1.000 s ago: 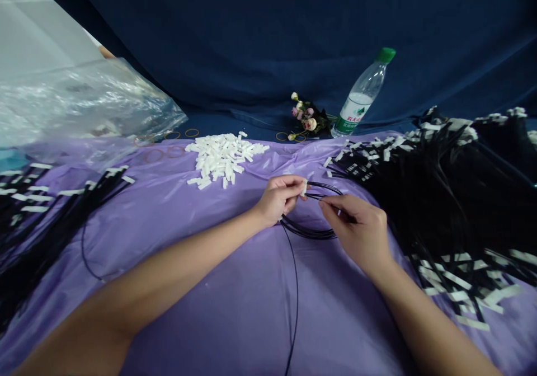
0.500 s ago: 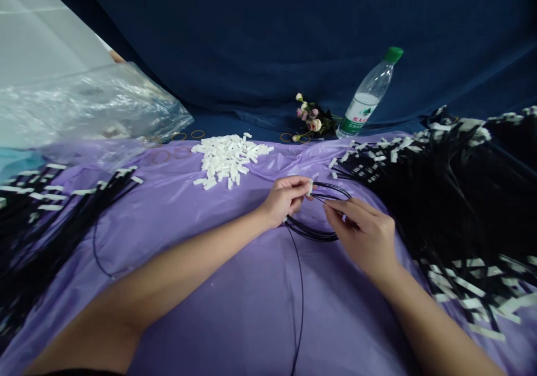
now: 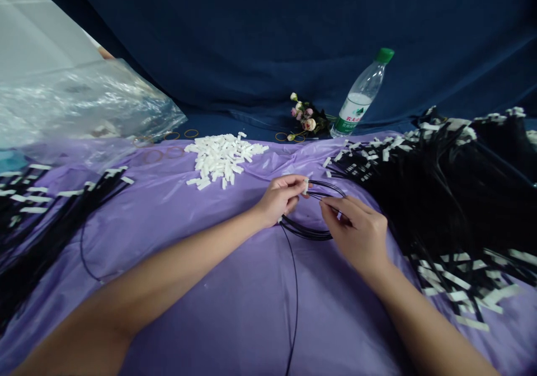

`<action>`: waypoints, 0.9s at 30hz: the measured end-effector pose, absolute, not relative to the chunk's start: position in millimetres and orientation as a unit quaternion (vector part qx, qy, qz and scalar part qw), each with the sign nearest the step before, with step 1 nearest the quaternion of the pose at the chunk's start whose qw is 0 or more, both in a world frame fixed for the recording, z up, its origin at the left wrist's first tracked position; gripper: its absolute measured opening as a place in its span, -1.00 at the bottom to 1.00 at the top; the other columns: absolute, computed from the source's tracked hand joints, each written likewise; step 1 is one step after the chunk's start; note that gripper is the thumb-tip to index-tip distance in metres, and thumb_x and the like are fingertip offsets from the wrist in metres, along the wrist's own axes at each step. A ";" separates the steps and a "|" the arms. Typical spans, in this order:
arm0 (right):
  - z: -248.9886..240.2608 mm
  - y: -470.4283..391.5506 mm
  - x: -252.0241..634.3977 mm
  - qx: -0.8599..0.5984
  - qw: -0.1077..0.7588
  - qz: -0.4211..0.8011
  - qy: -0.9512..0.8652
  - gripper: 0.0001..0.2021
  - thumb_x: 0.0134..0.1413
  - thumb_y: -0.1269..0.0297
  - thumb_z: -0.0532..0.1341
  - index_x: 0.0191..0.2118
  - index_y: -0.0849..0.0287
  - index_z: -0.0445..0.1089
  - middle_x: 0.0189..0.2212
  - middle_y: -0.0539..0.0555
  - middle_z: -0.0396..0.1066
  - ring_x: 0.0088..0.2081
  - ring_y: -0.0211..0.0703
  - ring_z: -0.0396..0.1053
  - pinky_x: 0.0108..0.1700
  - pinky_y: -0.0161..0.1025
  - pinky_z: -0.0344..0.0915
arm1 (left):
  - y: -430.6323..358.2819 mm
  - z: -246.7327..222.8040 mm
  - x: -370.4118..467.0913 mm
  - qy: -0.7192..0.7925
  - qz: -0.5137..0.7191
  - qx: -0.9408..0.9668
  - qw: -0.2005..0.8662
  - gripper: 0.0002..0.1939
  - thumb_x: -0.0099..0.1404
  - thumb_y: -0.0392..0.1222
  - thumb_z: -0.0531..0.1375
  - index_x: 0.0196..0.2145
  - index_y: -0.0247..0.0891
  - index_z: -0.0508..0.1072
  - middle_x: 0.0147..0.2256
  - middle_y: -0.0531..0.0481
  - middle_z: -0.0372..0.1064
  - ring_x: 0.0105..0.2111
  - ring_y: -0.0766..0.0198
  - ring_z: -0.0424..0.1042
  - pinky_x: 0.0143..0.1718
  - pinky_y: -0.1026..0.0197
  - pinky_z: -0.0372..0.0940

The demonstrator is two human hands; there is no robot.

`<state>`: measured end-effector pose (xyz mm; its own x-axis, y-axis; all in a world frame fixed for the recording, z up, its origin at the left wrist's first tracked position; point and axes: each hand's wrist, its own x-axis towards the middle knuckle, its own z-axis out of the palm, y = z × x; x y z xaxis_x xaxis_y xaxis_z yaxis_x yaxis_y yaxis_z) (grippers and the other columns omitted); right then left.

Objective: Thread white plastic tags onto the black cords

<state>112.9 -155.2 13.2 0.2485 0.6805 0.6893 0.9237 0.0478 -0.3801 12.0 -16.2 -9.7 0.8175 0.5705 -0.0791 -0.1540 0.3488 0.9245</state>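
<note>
Between my hands is a coil of thin black cable (image 3: 308,231), looped several times. My left hand (image 3: 280,198) pinches the coil's left side, where a small white piece (image 3: 306,186) shows at the fingertips. Thumb and forefinger of my right hand (image 3: 356,228) are closed on a strand at the coil's right side. One loose cable end (image 3: 296,286) hangs from the coil toward the near edge of the view. Behind my left hand lies a pile of small white pieces (image 3: 220,155) on the purple cover (image 3: 235,309).
Black cables with white tags lie at the left (image 3: 62,219) and in a big heap at the right (image 3: 444,197). At the back are clear plastic bags (image 3: 92,102), elastic bands (image 3: 192,133), artificial flowers (image 3: 309,124) and a tilted water bottle (image 3: 358,99).
The whole view has shifted slightly, so objects appear a little further left. Both hands keep their hold on the coil, with hardly any change between them.
</note>
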 end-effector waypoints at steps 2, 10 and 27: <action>13.0 -155.2 112.7 -0.671 0.412 -0.147 -0.599 -0.88 0.10 0.49 0.19 -0.32 0.20 0.47 -0.58 -0.03 0.35 -0.55 -0.30 0.31 -0.50 -0.36 0.20 | -16.0 -9.5 11.8 0.202 0.224 0.523 0.797 -0.83 0.18 -0.15 0.20 -0.31 -0.30 0.45 -0.52 0.10 0.37 -0.82 0.59 0.00 -0.79 0.37 -0.18; 11.4 -155.5 113.8 -0.675 0.395 -0.138 -0.608 -0.87 0.13 0.47 0.17 -0.28 0.20 0.47 -0.56 -0.01 0.36 -0.56 -0.31 0.29 -0.50 -0.35 0.18 | -15.9 -9.4 12.5 0.210 0.214 0.530 0.793 -0.83 0.19 -0.17 0.21 -0.29 -0.31 0.46 -0.53 0.09 0.37 -0.81 0.57 0.01 -0.78 0.36 -0.19; 10.0 -153.6 111.9 -0.693 0.374 -0.101 -0.608 -0.86 0.17 0.41 0.14 -0.28 0.17 0.46 -0.53 0.00 0.39 -0.54 -0.28 0.31 -0.49 -0.32 0.19 | -15.6 -10.2 13.1 0.206 0.225 0.515 0.801 -0.82 0.13 -0.16 0.25 -0.32 -0.31 0.47 -0.55 0.13 0.34 -0.81 0.57 0.00 -0.77 0.35 -0.21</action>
